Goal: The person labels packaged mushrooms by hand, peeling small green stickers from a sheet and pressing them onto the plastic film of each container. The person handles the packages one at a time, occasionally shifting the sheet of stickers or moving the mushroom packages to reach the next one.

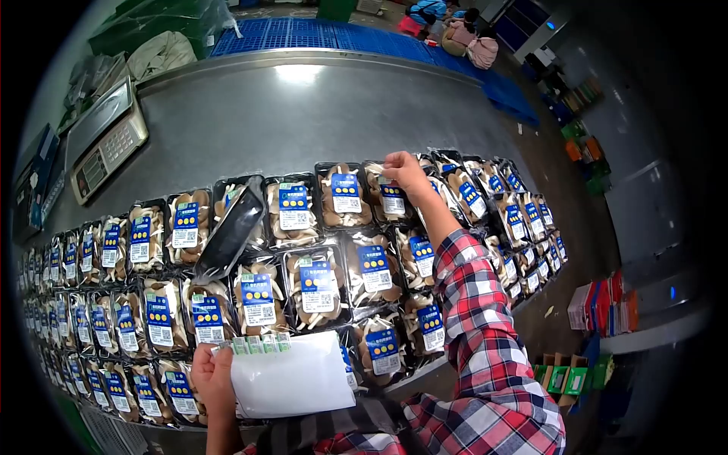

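Observation:
My left hand (213,373) is closed on the left edge of a white sticker sheet (296,381), with a row of small green stickers (262,344) along its top edge. My right hand (405,171) is at the top of a mushroom tray (391,203) in the back row. Its fingers are pinched together near the blue-and-white label; whatever is between them is too small to make out. Plastic-wrapped mushroom trays with such labels lie in rows around both hands. On a neighbouring tray (347,193), the label shows clearly. One black tray (233,231) leans tilted across others.
A steel table (303,114) carries the trays, with a weighing scale (110,144) at its left. Behind it lie blue plastic pallets (292,34), with people crouching at the back right. Boxes (561,377) stand on the floor to the right.

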{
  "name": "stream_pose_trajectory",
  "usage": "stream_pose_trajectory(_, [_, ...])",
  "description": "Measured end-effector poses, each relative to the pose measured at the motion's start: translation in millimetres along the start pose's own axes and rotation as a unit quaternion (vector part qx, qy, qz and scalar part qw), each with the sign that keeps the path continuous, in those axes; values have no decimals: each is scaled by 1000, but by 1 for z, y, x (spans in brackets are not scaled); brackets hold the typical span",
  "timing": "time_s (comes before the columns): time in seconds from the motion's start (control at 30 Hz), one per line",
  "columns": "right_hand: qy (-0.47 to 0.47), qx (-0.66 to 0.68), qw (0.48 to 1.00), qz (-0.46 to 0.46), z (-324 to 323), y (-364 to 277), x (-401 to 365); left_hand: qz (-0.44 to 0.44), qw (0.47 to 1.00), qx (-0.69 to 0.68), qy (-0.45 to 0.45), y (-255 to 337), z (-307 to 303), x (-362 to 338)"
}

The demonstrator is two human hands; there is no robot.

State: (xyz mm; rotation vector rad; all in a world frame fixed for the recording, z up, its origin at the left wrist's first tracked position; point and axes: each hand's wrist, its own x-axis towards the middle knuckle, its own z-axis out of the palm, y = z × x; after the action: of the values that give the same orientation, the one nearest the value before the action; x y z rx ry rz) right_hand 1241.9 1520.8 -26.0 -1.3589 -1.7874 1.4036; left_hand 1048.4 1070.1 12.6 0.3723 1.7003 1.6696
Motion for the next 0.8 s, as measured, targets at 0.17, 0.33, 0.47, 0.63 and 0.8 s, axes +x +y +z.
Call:
stream_pose_trajectory(0.17, [-41, -23, 998, -48, 45, 3, 21, -24, 1000, -17, -3, -4, 11, 11])
stream_pose_trajectory(0.33, [-22, -79, 993, -80, 74, 5, 34, -45, 999, -22, -16, -10, 12, 22])
stream_pose_trajectory(0.47, [19, -177, 974, -143, 98, 25, 59, -39, 999, -10, -37, -13, 13, 30])
stream_pose_trajectory(0.63, [88, -491, 837, -224, 103, 33, 53, -2, 998, 42, -40, -6, 14, 40])
stream_pose_trajectory(0.8, [132, -365, 895, -221, 79, -1, 21, 12, 997, 63, -47, -7, 12, 49])
